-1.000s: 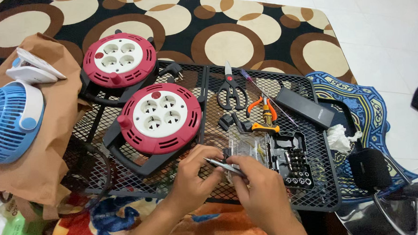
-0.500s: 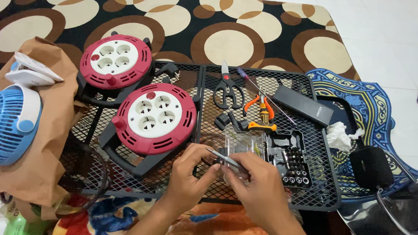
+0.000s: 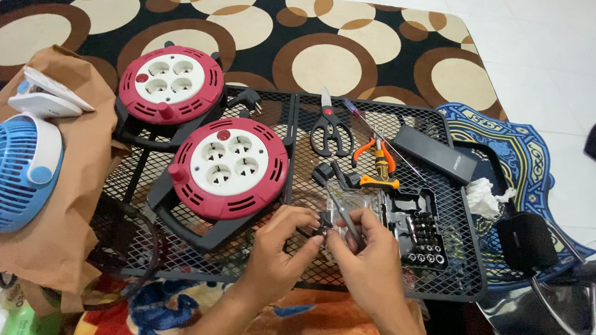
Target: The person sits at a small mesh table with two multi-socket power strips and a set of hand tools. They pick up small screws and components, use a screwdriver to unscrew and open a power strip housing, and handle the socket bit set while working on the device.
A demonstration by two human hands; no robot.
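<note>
You work over a black mesh rack [image 3: 182,286] on a carpet [image 3: 319,46] of brown and cream circles, white floor [image 3: 547,43] to the right. From the left: a blue fan [image 3: 10,170] on brown paper [image 3: 66,224], two red reels [image 3: 227,167], scissors [image 3: 328,129], pliers [image 3: 377,159], a bit case [image 3: 418,229]. Your left hand [image 3: 281,252] pinches a small dark part [image 3: 324,226] just above the mesh. Your right hand [image 3: 369,261] pinches tweezers [image 3: 346,215], tips near the part.

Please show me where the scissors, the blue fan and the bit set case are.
scissors [image 3: 329,134]: head view, on the pivot above the black handles.
blue fan [image 3: 7,175]: head view, on the round front grille.
bit set case [image 3: 418,230]: head view, on the rows of bits.
</note>
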